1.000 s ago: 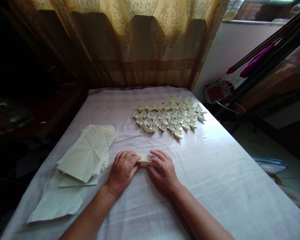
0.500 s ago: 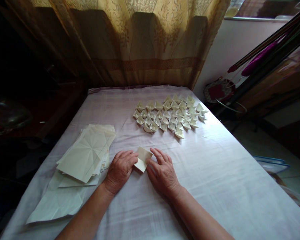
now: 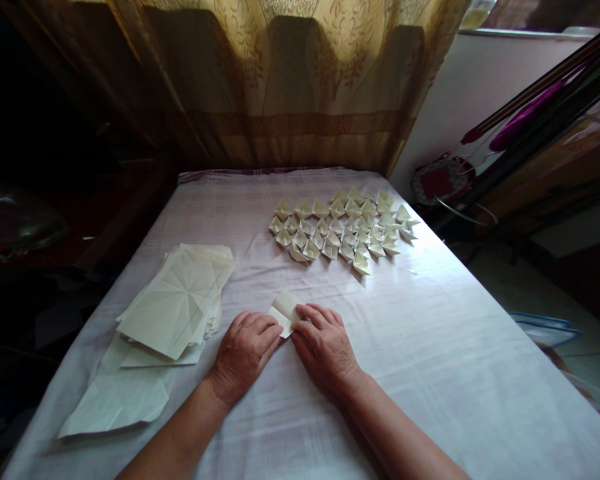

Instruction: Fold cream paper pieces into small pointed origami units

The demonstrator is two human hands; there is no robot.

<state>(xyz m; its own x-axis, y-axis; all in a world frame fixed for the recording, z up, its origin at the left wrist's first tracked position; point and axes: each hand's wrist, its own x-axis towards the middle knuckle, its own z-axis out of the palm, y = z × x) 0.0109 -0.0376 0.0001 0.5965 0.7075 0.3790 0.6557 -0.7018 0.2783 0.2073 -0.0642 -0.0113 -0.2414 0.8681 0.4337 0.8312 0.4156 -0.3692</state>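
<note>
Between my hands, low over the table, is a small folded piece of cream paper [image 3: 286, 307] with a crease across it. My left hand [image 3: 250, 343] has its fingers closed on the paper's left corner. On the opposite side, my right hand [image 3: 323, 339] grips the right edge with thumb and fingers. The fingers cover both side corners of the paper. Farther back on the right lie many small folded paper boats [image 3: 330, 248], set close together in rows.
To the left lies a stack of creased paper sheets [image 3: 180, 300], with a larger sheet [image 3: 115, 393] under it. A pale checked cloth [image 3: 430, 373] covers the table. Behind the table hangs a gold curtain [image 3: 290, 80]; a round patterned bag [image 3: 443, 180] is beyond the right edge.
The fingers of both hands have closed further over the paper, so less of it shows. The view has shifted slightly; the boats and the sheet stack stay put.
</note>
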